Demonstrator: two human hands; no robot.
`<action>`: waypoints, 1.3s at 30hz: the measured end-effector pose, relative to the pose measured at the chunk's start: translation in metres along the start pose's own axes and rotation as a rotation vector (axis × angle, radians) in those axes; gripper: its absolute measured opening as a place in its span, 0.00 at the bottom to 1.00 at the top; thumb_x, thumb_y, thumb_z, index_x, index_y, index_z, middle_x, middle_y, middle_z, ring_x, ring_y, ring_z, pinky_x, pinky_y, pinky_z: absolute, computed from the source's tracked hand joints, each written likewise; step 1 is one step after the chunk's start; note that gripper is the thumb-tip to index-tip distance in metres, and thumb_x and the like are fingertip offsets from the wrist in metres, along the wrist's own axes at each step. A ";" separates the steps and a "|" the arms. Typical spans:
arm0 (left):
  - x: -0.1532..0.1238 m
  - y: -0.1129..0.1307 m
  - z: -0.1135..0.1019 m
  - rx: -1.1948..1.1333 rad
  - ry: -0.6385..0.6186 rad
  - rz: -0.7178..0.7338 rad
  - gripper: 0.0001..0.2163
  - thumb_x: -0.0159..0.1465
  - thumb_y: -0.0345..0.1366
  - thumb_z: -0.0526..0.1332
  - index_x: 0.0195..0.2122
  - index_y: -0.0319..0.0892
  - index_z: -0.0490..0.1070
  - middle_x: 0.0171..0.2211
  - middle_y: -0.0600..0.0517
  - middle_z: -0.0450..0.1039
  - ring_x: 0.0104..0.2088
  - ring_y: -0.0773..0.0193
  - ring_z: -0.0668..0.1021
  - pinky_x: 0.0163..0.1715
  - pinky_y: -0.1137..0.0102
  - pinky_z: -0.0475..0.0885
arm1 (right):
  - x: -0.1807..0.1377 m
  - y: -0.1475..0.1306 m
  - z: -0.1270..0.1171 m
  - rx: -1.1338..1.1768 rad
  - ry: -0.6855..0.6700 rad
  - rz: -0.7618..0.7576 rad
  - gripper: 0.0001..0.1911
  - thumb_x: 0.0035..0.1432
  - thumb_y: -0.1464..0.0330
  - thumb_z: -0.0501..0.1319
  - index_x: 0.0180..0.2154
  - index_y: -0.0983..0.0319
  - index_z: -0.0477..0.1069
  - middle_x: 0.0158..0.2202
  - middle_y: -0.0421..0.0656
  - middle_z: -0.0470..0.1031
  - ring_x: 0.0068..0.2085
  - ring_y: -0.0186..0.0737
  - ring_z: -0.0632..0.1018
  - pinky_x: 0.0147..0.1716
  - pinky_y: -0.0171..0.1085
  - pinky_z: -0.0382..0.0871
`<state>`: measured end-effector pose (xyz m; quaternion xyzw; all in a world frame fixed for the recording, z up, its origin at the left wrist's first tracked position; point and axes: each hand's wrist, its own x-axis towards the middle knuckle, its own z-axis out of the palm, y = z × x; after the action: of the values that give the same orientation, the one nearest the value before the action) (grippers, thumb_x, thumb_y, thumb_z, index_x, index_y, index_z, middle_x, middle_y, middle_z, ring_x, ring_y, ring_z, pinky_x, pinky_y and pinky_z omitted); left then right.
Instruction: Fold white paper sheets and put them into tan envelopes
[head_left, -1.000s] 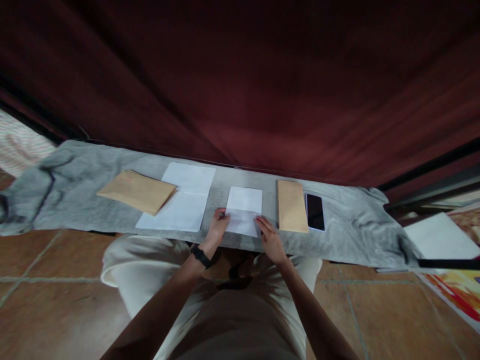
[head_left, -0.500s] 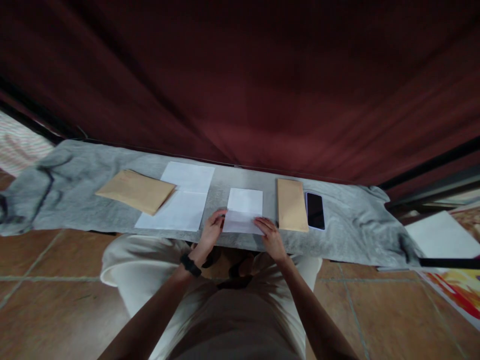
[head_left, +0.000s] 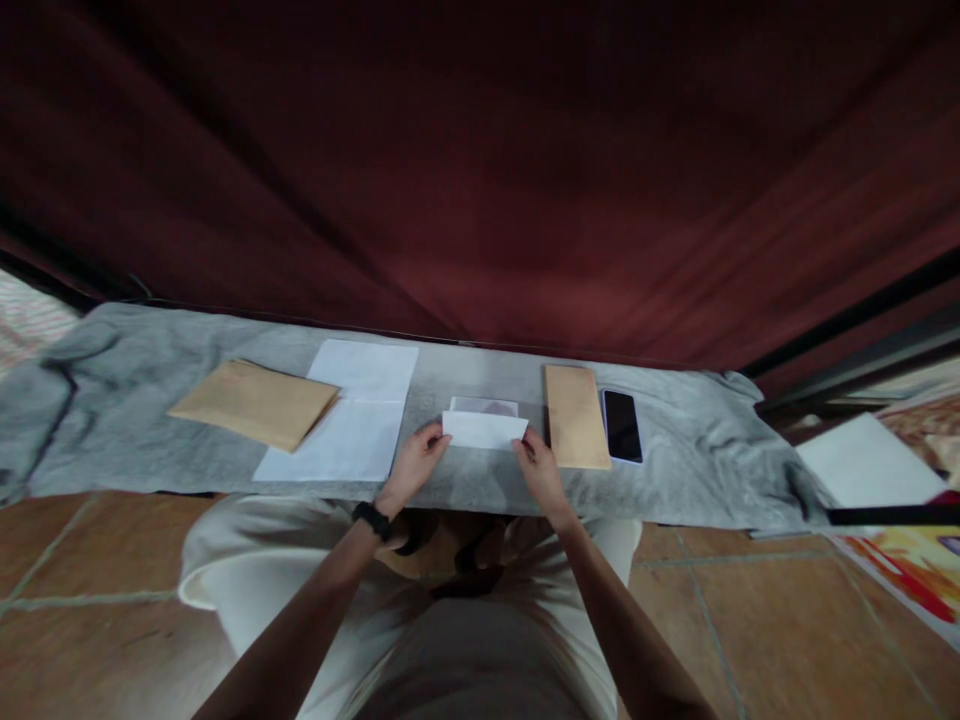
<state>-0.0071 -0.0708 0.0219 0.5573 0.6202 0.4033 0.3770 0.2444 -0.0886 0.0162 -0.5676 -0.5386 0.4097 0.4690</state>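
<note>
A sheet of white paper (head_left: 484,430) is partly folded over in front of me, its near flap lifted and a shaded strip showing behind it. My left hand (head_left: 421,455) pinches the flap's left end between thumb and fingers. At the right end, my right hand (head_left: 538,462) grips the same flap. Left of it lie larger white sheets (head_left: 367,435), partly covered by a stack of brown envelopes (head_left: 255,400). Close to my right hand, a single brown envelope (head_left: 576,415) lies flat on the grey cloth (head_left: 480,370).
A dark-screened phone (head_left: 622,427) lies just right of the single envelope. Behind the narrow cloth-covered surface hangs a dark red curtain (head_left: 480,200). A white board or sheet (head_left: 870,462) and a colourful printed piece (head_left: 911,580) are at the far right, above the tiled floor (head_left: 750,610).
The near part of the paper has been lifted and folded away from me, so the sheet looks much shorter. Both hands now grip its ends. The view has shifted slightly.
</note>
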 end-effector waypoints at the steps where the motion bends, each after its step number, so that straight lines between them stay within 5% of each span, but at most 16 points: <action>1: 0.002 0.000 0.002 0.005 0.021 -0.004 0.04 0.58 0.39 0.65 0.30 0.46 0.76 0.28 0.53 0.77 0.32 0.59 0.77 0.39 0.67 0.71 | 0.002 0.001 0.003 -0.010 0.022 0.004 0.19 0.62 0.62 0.62 0.54 0.57 0.75 0.45 0.44 0.82 0.45 0.45 0.81 0.51 0.42 0.74; 7: 0.006 0.007 0.013 0.149 0.070 0.024 0.17 0.62 0.35 0.61 0.53 0.45 0.74 0.32 0.52 0.77 0.33 0.58 0.78 0.39 0.66 0.71 | 0.007 0.007 0.018 -0.302 0.128 -0.077 0.28 0.66 0.67 0.54 0.66 0.63 0.63 0.53 0.54 0.77 0.51 0.50 0.80 0.54 0.47 0.73; 12: 0.003 0.015 0.022 0.439 0.088 0.049 0.22 0.66 0.33 0.58 0.62 0.41 0.68 0.39 0.46 0.78 0.41 0.52 0.80 0.45 0.63 0.72 | 0.003 0.009 0.024 -0.525 0.121 -0.218 0.28 0.66 0.73 0.50 0.66 0.63 0.62 0.63 0.57 0.67 0.62 0.52 0.72 0.61 0.51 0.69; 21: 0.002 0.017 0.027 0.692 0.057 0.220 0.19 0.69 0.31 0.53 0.59 0.42 0.71 0.47 0.41 0.79 0.49 0.48 0.78 0.53 0.60 0.70 | 0.003 0.002 0.040 -0.697 -0.040 -0.328 0.27 0.67 0.77 0.51 0.65 0.63 0.66 0.69 0.53 0.64 0.70 0.48 0.63 0.69 0.51 0.59; 33: 0.001 0.022 0.024 0.780 0.008 0.230 0.19 0.68 0.29 0.52 0.56 0.42 0.74 0.45 0.41 0.78 0.48 0.47 0.77 0.53 0.56 0.69 | 0.013 0.018 0.064 -0.767 0.027 -0.342 0.28 0.72 0.66 0.52 0.69 0.70 0.58 0.71 0.59 0.57 0.72 0.53 0.58 0.69 0.57 0.56; 39: 0.009 0.020 0.051 0.592 0.020 0.360 0.21 0.70 0.33 0.51 0.63 0.38 0.68 0.65 0.39 0.65 0.68 0.46 0.64 0.65 0.53 0.61 | 0.009 0.023 0.066 -0.782 0.024 -0.352 0.28 0.72 0.67 0.51 0.69 0.71 0.58 0.71 0.60 0.56 0.72 0.54 0.58 0.69 0.59 0.55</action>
<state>0.0467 -0.0565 0.0201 0.7388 0.6059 0.2713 0.1156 0.1863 -0.0737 -0.0206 -0.6068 -0.7365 0.0821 0.2876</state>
